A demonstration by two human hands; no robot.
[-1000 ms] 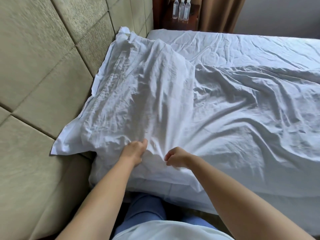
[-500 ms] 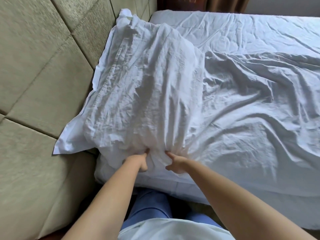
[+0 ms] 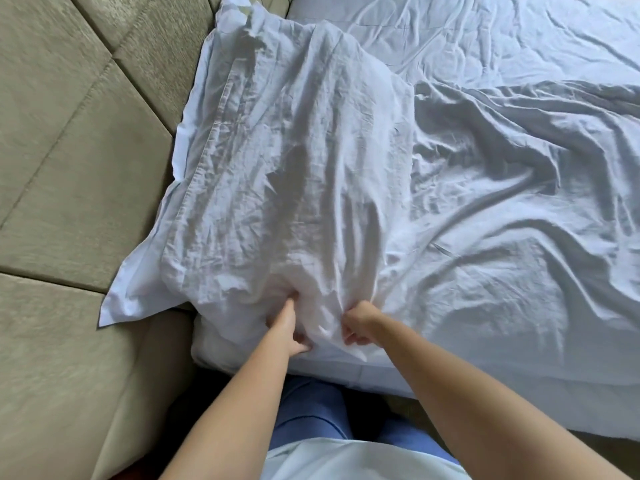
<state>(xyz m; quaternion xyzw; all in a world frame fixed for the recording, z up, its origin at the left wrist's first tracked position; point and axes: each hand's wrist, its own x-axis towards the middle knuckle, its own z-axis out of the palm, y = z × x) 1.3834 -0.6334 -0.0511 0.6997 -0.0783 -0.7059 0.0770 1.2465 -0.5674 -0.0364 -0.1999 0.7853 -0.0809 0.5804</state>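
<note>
A large white pillow [image 3: 277,174] in a wrinkled pillowcase lies at the head of the bed, leaning against the padded headboard. My left hand [image 3: 289,323] grips a bunch of pillowcase fabric at the pillow's near edge, its thumb pressed into the cloth. My right hand [image 3: 356,323] holds a fistful of the same fabric just to the right. The two hands are a short gap apart, with bunched cloth between them. Creases fan out from both grips up the pillow.
A beige padded headboard [image 3: 79,168] fills the left side. A crumpled white duvet [image 3: 519,209] covers the bed to the right, with a flatter white sheet [image 3: 485,32] beyond it. My blue trousers show below, at the bed's near edge [image 3: 450,386].
Both hands have closed tighter on the pillowcase and pulled the pillow's near edge toward me. The view has tilted downward, so the bottles and curtain at the far end are gone.
</note>
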